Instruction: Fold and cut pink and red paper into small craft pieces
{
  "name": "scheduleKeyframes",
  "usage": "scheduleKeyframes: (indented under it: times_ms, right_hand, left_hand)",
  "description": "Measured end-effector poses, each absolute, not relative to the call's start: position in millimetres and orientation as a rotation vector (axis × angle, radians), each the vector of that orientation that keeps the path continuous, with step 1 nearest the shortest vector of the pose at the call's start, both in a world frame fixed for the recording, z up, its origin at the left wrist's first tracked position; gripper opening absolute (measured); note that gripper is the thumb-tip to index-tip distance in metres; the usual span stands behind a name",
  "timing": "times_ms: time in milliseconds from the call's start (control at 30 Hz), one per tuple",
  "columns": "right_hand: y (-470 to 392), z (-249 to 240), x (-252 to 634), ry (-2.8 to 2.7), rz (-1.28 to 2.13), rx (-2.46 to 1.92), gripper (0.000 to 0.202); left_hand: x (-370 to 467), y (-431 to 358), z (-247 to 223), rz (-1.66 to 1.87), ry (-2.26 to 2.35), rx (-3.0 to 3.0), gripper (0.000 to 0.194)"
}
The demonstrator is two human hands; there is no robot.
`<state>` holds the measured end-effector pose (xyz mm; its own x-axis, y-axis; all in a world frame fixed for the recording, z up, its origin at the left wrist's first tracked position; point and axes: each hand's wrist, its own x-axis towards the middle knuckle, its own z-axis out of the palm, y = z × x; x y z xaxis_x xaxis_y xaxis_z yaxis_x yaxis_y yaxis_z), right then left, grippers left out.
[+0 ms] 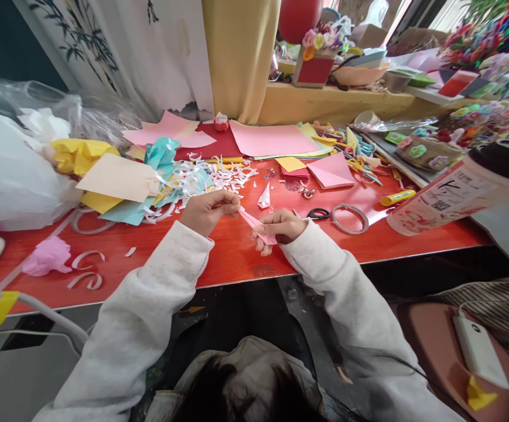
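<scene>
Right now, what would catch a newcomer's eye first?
Probably the bright red table, where the left hand and right hand hold folded pink paper near its front edge. White paper strips lie heaped beyond the left hand; a black-lidded cup is at the right.

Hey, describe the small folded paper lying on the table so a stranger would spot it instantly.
On the red table, find the person's right hand; just beyond it lies the small folded paper. It is pale pink and white, tapering at its far end. Unlike the pink paper that the right hand holds, it lies loose.
</scene>
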<state>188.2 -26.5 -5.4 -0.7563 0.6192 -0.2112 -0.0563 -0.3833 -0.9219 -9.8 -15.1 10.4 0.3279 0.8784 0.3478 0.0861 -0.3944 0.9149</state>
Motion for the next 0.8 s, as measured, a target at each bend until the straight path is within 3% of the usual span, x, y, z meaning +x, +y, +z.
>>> scheduleKeyframes:
  times_ms: [133, 300, 700, 800]
  right_hand:
    - [-26, -5, 188, -1.4, 2.169, -0.764, 0.033]
    - [-28, -6, 185, -1.391, 2.102, -0.848, 0.035]
    - [-27, -9, 179, -1.433, 2.022, -1.007, 0.035]
    - [-27, -9, 178, -1.382, 2.023, -1.004, 0.035]
  left_hand:
    - [-9, -15, 9, 1.198, 0.891, 1.701, 0.007]
    - [-10, -15, 14, 1.068, 0.983, 1.615, 0.028]
    - [-7, -9, 6, 0.91, 1.17, 1.657, 0.012]
    - [-10, -8, 5, 0.909, 1.168, 1.623, 0.019]
